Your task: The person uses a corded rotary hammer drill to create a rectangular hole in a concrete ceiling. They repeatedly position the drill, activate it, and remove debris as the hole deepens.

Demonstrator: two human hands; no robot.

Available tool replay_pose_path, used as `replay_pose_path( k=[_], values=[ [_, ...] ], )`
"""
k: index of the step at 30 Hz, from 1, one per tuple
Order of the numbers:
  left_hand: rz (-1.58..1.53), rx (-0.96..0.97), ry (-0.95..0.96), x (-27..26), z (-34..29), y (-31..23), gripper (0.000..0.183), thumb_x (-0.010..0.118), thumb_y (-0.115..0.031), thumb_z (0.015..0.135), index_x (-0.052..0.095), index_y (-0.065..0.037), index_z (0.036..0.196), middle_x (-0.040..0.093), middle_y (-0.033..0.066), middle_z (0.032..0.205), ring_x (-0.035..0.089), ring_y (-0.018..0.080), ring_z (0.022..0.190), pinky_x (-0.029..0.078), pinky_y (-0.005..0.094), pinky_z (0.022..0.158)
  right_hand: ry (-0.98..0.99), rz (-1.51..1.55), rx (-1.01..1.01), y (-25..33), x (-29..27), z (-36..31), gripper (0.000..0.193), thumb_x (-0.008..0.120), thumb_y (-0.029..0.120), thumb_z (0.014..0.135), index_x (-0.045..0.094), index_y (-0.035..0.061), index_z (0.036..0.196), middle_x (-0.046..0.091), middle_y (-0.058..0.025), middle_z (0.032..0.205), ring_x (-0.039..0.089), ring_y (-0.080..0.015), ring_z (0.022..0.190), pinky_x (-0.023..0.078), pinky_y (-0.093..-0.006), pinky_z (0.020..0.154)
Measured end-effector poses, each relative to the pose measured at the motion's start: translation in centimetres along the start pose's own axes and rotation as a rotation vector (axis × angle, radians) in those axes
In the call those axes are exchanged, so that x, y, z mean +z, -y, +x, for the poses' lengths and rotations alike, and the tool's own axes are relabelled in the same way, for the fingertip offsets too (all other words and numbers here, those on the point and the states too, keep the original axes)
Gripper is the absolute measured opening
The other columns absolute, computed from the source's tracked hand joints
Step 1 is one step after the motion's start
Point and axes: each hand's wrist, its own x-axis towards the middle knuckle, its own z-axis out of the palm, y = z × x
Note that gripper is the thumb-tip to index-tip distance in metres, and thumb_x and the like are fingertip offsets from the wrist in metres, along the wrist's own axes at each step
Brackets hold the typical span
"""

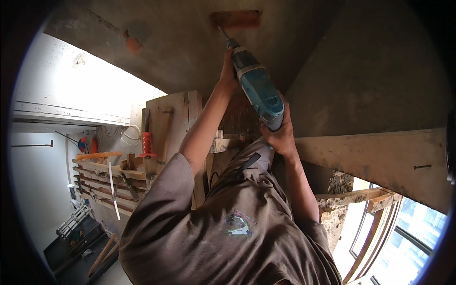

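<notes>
A blue-green hammer drill (260, 90) slants up and away from me in both hands. My left hand (229, 71) is closed around its front part, behind the dark chuck; most of those fingers are behind the tool. At the rear, my right hand (283, 137) wraps the handle, its trigger hidden. The metal bit (223, 33) points to a rough slot (236, 19) cut into the grey plastered wall (175, 52), where reddish brick shows. Its tip is at the slot's lower left edge; whether it touches I cannot tell.
Left of me, a red-handled chisel (147, 142) stands against wooden boards (173, 111), above a stack of wooden slats (111, 178). A plank with a nail (422, 166) runs along the right. Beyond it are a timber frame (375, 228) and a bright window (413, 228).
</notes>
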Motion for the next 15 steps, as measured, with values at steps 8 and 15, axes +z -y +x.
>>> replay_pose_path(
  k=[8, 15],
  values=[
    [0.019, -0.019, -0.026, -0.3, -0.1, 0.3, 0.06, 0.057, -0.061, 0.093, 0.061, -0.007, 0.118, 0.067, 0.0132, 0.107, 0.067, 0.0297, 0.099, 0.055, 0.0467, 0.094, 0.042, 0.08, 0.025, -1.3, 0.3, -0.1, 0.089, 0.061, -0.002, 0.073, 0.025, 0.0058, 0.155, 0.046, -0.0117, 0.14, 0.046, -0.0209, 0.129, 0.036, -0.0344, 0.109],
    [-0.044, -0.071, -0.041, 0.4, 0.2, 0.5, 0.059, 0.058, -0.061, 0.093, 0.061, -0.007, 0.119, 0.068, 0.0136, 0.106, 0.067, 0.0299, 0.099, 0.055, 0.0471, 0.094, 0.024, 0.066, 0.031, -1.0, -0.3, 0.2, 0.088, 0.06, -0.002, 0.074, 0.025, 0.0048, 0.154, 0.048, -0.0128, 0.138, 0.046, -0.0216, 0.129, 0.036, -0.0345, 0.109]
  ],
)
